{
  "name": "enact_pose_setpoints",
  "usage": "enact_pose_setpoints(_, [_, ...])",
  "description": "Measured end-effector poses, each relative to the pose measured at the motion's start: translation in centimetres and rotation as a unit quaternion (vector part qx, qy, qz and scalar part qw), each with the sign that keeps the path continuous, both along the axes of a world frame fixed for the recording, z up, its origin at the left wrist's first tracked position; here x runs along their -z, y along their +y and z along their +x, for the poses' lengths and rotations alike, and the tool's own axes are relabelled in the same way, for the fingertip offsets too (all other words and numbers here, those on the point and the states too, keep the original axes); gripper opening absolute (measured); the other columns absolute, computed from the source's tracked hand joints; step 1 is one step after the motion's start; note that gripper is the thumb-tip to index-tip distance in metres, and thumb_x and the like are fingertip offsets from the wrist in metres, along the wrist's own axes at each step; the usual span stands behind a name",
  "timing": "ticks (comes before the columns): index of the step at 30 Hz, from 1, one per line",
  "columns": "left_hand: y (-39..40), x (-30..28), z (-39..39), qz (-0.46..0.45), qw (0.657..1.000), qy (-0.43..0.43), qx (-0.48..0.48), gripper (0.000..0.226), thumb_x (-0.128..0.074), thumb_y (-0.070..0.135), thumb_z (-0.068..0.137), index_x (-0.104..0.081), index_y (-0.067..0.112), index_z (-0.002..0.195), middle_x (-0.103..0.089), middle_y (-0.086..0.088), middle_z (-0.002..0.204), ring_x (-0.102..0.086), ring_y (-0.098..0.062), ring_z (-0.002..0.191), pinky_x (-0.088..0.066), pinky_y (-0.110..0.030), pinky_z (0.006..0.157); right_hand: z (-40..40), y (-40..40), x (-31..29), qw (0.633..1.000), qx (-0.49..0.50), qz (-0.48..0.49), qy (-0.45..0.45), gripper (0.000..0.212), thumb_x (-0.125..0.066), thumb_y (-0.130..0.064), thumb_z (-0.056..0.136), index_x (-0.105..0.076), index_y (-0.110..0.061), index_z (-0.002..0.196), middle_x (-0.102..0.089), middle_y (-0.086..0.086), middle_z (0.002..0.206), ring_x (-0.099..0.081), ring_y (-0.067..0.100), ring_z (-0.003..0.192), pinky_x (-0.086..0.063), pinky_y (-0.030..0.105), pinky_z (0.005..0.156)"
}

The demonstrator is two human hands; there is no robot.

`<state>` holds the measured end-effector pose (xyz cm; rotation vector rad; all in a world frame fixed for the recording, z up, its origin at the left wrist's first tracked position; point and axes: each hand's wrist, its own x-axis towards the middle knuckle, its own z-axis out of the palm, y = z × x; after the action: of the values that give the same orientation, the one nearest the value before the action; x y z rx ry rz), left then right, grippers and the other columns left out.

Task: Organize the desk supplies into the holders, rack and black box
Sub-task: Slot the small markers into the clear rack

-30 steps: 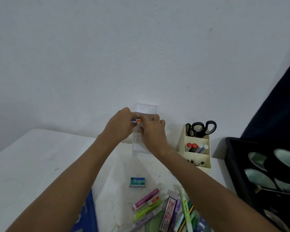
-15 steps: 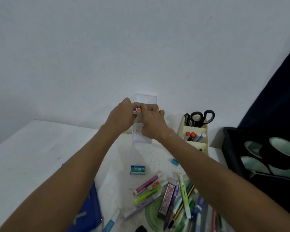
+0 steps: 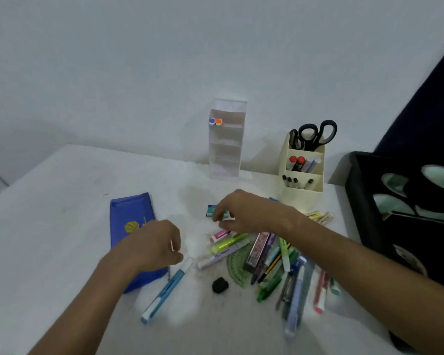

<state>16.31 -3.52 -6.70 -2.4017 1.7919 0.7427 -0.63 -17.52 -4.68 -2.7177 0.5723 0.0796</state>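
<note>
Head view showed two markers [image 3: 215, 121] already in the clear rack [image 3: 226, 139] and scissors [image 3: 314, 134] in the cream holder [image 3: 303, 175]; most pens [image 3: 267, 260] lay unsorted on the bench [image 3: 49, 201]. Right hand [image 3: 246, 212] pinched a small teal box [image 3: 212, 210], its long axis left-right. Left hand [image 3: 151, 245] hovered loosely curled, empty, beside a blue pen [image 3: 167, 290] pointing diagonally toward its fingers.

Desk supplies, holders, rack and black box, located relative to the clear rack [image 3: 226, 139].

The rack stands upright, two marker ends [image 3: 215, 121] in its top tier. Right: cream holder [image 3: 303, 172] with scissors [image 3: 314, 134]. Far right: black box [image 3: 364, 201]. In front: scattered pens and highlighters [image 3: 267, 257].
</note>
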Motion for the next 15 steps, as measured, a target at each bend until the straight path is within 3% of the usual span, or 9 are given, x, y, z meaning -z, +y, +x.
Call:
enact_pose_setpoints(3, [3.0,0.8,-0.5,0.052,0.997,0.027,-0.051,0.022,-0.076,0.037,0.073,-0.065,0.019,0.071,-0.069,0.005,0.073,-0.066,-0.01,0.059,-0.056,-0.026,0.06,1.2,1.2,1.4,0.995,-0.031,-0.04,0.089,0.03,-0.057,-0.021,0.091,-0.062,-0.018,0.121,-0.061,0.003,0.121,-0.054,0.018,0.109,-0.039,0.026,0.086])
enact_pose_setpoints(5, [4.4,1.0,-0.6,0.074,0.994,0.036,-0.067,0.026,-0.077,0.04,0.071,-0.067,0.017,0.07,-0.071,0.0,0.073,-0.067,-0.013,0.054,-0.054,-0.025,0.055,2.2,1.7,2.4,0.984,-0.044,-0.096,0.141,0.029,-0.056,-0.019,0.091,-0.063,-0.017,0.119,-0.06,0.01,0.12,-0.058,0.027,0.105,-0.041,0.029,0.079])
enact_pose_setpoints(8, [5.6,1.4,-1.1,0.072,0.996,-0.008,-0.053,0.032,-0.077,0.05,0.064,-0.066,0.022,0.076,-0.068,0.004,0.081,-0.066,-0.011,0.065,-0.05,-0.025,0.059,3.2,1.7,3.2,0.974,-0.048,-0.13,0.178,0.026,-0.054,-0.012,0.089,-0.063,-0.011,0.114,-0.059,0.014,0.116,-0.06,0.032,0.096,-0.041,0.031,0.073])
enact_pose_setpoints(11, [6.3,1.8,-1.5,0.051,0.996,-0.054,-0.059,0.036,-0.077,0.049,0.064,-0.064,0.024,0.087,-0.061,0.008,0.089,-0.062,-0.011,0.08,-0.047,-0.027,0.067,3.9,1.9,3.2,0.973,-0.041,-0.115,0.198,0.03,-0.051,-0.009,0.092,-0.06,-0.014,0.12,-0.054,0.012,0.125,-0.058,0.031,0.103,-0.038,0.03,0.074])
enact_pose_setpoints(15, [6.6,2.3,-1.5,0.044,0.996,-0.029,-0.065,0.024,-0.075,0.038,0.072,-0.062,0.028,0.089,-0.061,0.007,0.089,-0.061,-0.012,0.083,-0.048,-0.028,0.069,4.0,1.3,3.0,0.974,-0.071,-0.082,0.2,0.024,-0.055,-0.008,0.087,-0.068,-0.013,0.107,-0.064,0.008,0.114,-0.061,0.026,0.097,-0.043,0.028,0.071])
